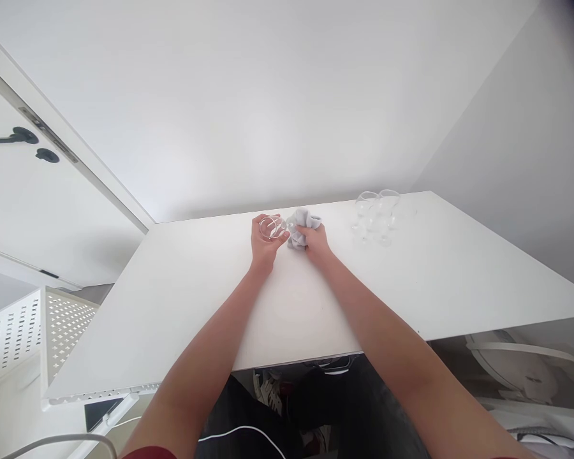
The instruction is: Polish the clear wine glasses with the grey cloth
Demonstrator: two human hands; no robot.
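My left hand [264,245] is closed round the bowl of a clear stemmed glass [272,227], which lies tilted on its side above the table. The glass's foot end points right, toward a light grey cloth [304,223]. My right hand [317,241] grips that bunched cloth, thumb on top, against the stem and foot of the glass. Part of the foot is hidden by the cloth. Further right, several more clear stemmed glasses [375,213] stand close together on the white table [186,293].
A white wall rises behind the table's back edge. At the left is a door with a black handle [23,135], and below it a white perforated panel [69,325]. A white cable [242,428] hangs across my lap under the front edge.
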